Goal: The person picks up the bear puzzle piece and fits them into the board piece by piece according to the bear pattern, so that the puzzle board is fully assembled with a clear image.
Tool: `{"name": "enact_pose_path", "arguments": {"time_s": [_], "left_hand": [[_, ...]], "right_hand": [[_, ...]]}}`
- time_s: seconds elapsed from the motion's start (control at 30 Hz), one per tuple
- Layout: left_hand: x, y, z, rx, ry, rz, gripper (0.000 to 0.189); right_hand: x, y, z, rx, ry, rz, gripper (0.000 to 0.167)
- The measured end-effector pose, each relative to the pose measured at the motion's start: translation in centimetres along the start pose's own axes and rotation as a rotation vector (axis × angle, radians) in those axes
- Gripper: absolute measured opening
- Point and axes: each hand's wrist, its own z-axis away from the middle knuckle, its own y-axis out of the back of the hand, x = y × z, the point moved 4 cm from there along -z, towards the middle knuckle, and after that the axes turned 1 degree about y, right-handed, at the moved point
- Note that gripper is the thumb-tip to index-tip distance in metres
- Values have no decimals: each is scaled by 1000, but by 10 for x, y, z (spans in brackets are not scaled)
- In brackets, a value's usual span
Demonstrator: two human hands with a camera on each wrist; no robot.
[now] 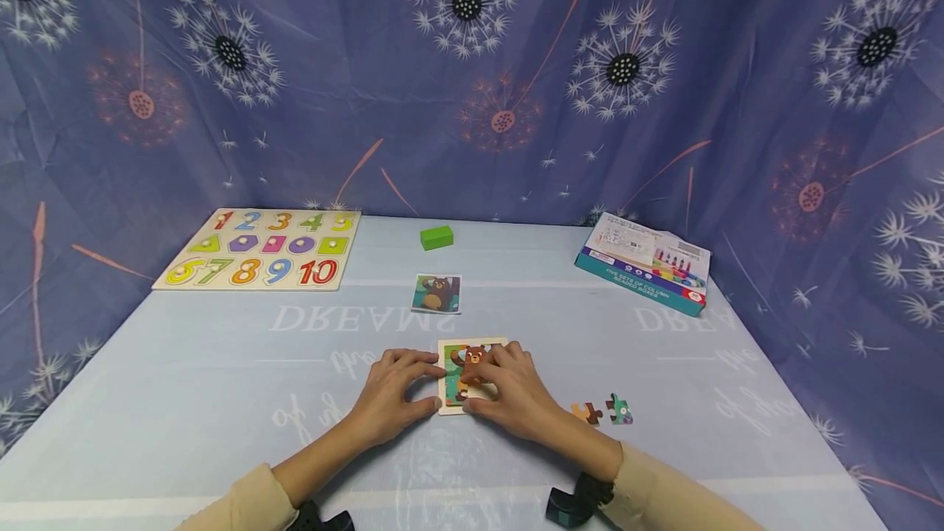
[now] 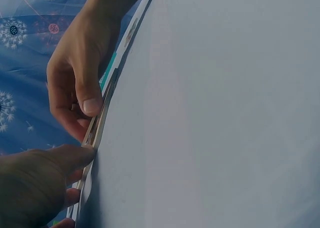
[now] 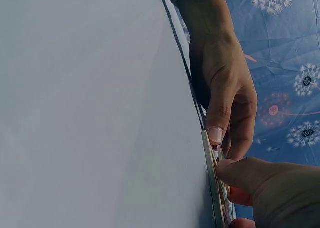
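Note:
A small bear jigsaw puzzle in a pale wooden tray (image 1: 472, 342) lies on the table between both hands. At its left edge my left hand (image 1: 392, 396) touches the rim with thumb and fingertips, the fingers loosely bent. From the right side my right hand (image 1: 516, 396) reaches over the tray and pinches a brown puzzle piece (image 1: 478, 372) between thumb and fingers, over the picture; the hand covers much of the tray's right half. Two loose puzzle pieces, one orange and brown (image 1: 587, 413), one green (image 1: 619, 410), lie right of the right hand.
Behind the tray lies a bear picture card (image 1: 436, 293), with a green block (image 1: 437, 238) farther back. A number-and-shape board (image 1: 258, 250) is at the back left, a teal-edged box (image 1: 643, 260) at the back right. A patterned curtain (image 1: 369, 64) hangs behind the table.

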Motion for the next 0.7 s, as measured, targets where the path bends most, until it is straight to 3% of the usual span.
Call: {"name": "enact_pose_path", "arguments": {"time_s": [0.7], "left_hand": [[0, 0, -1, -2, 7, -4, 33]], "right_hand": [[1, -2, -2, 5, 11, -34, 21]]}}
